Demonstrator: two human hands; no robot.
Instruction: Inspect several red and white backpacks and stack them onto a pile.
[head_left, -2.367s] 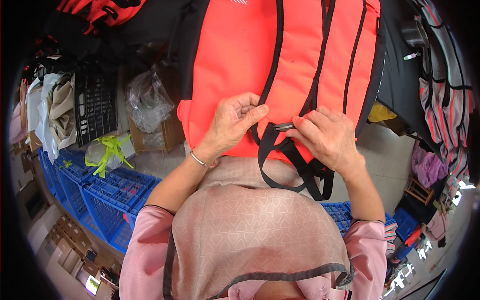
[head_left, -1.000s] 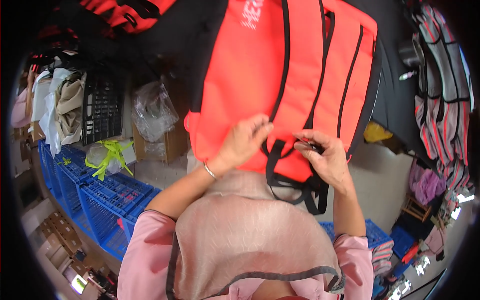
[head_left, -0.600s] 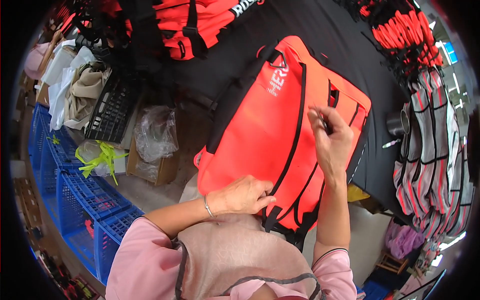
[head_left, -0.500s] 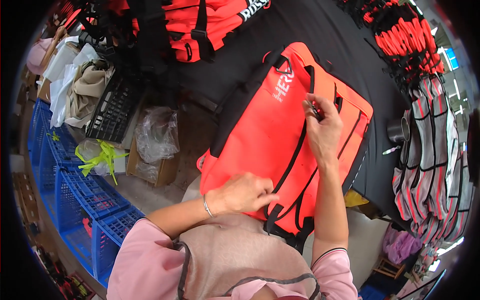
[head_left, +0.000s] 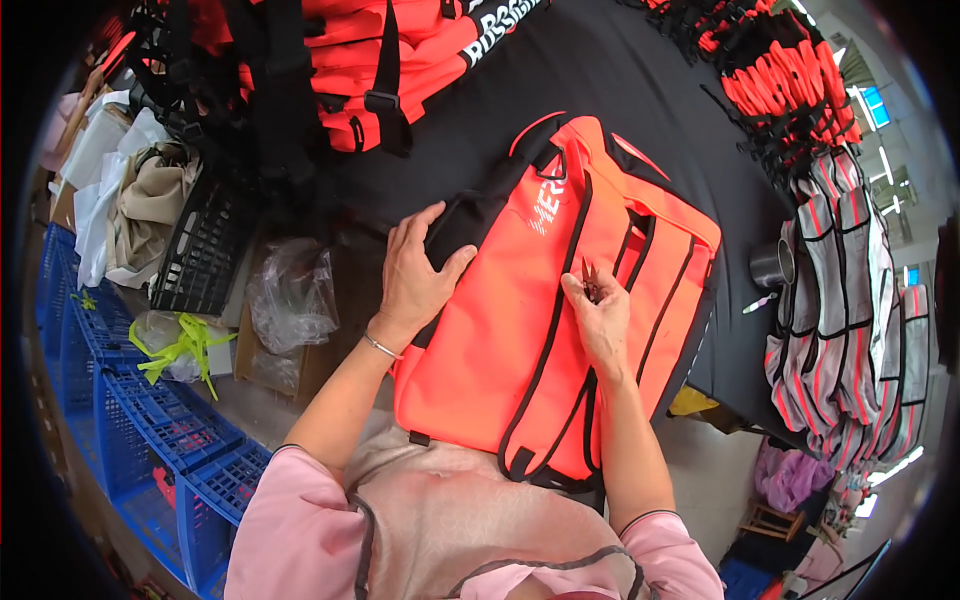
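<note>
A bright orange-red backpack [head_left: 490,350] with black trim and white lettering lies on the black-covered table, its lower end close to my apron. At its left edge is my left hand [head_left: 415,280], thumb and fingers apart, resting against the black side panel. My right hand [head_left: 603,325] is closed around small dark thread snips [head_left: 591,283], their pointed blades showing above the fingers. It is over the shoulder straps [head_left: 552,345], near the middle of the bag. The handles of the snips are hidden in the palm.
More orange-red bags [head_left: 400,60] are piled at the far left. Grey bag pieces [head_left: 840,300] hang at the right beside a metal cup [head_left: 772,264]. Blue plastic crates [head_left: 150,420], a black basket [head_left: 205,250] and a carton with clear plastic [head_left: 290,310] are on the left.
My left hand has moved from the bag's lower end up to its left edge and opened out. My right hand came down and left with the snips. The bag has turned slightly.
</note>
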